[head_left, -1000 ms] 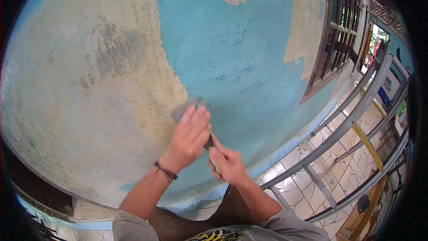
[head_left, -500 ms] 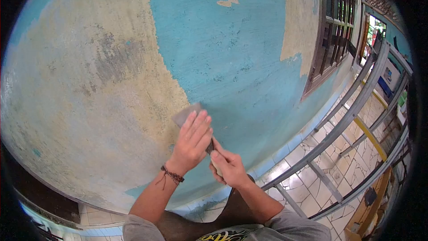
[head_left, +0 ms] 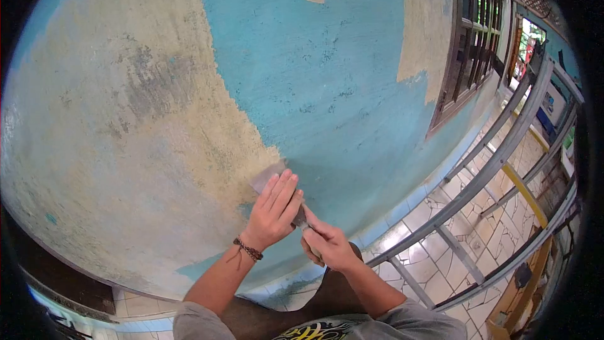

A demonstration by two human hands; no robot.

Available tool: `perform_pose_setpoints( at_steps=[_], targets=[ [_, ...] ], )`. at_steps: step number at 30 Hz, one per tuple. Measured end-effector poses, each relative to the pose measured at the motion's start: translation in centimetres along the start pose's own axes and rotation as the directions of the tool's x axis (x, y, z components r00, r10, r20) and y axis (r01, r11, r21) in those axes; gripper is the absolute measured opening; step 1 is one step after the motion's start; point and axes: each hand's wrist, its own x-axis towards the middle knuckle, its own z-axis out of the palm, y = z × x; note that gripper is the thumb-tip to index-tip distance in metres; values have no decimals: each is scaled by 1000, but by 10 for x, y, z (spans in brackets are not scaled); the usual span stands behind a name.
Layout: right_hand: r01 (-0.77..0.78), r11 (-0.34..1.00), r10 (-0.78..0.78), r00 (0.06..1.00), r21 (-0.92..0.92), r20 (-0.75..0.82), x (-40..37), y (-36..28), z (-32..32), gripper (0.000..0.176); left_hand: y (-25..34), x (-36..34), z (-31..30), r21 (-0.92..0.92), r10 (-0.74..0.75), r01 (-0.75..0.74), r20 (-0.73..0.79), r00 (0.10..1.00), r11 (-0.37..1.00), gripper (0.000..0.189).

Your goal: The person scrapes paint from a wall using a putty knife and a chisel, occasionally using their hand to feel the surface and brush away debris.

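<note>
My right hand (head_left: 328, 243) is wrapped round the handle of a paint scraper (head_left: 267, 177), whose wide flat blade lies against the wall. Over the back of that blade my left hand (head_left: 275, 208) rests with its fingers stretched out flat. The blade sits at the ragged border between the blue paint (head_left: 302, 75) and the bare, yellowish patch of wall (head_left: 214, 132). The handle is mostly hidden by my right hand.
A metal ladder (head_left: 465, 198) leans across the right side over a cracked-tile floor (head_left: 421, 271). Beyond the blue paint is a barred window (head_left: 469, 44). A wooden plank (head_left: 519, 286) lies at the lower right, and a dark opening (head_left: 60, 277) at the lower left.
Both hands and the scraper have moved slightly down and to the right along the wall. The bare patch reaches a little further right just above the blade.
</note>
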Motion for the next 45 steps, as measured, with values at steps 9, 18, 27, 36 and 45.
perform_pose_setpoints(
  at_steps=[9, 18, 27, 36, 45],
  targets=[
    [10, 941, -17, 1000, 337, 18, -9, 27, -9, 51, 4, -7, 12, 61, -20, 20, 5, 1000, 998, 21],
    [148, 984, -142, 988, 97, -65, 1, 43, -3, 48, 1, -18, 13, 76, -44, 47, -43, 998, 996, 16],
    [111, 984, -103, 993, 138, -64, 1, 42, -14, 47, 3, -31, 32, 81, -31, 32, -13, 999, 996, 17],
    [112, 982, -105, 993, 155, -55, 4, 34, -15, 46, 1, -16, 24, 99, -39, 42, -32, 999, 994, 21],
    [100, 981, -89, 994, 164, -69, 7, 29, -14, 47, 0, -13, 21, 74, -56, 56, 1, 998, 996, 20]
  ],
)
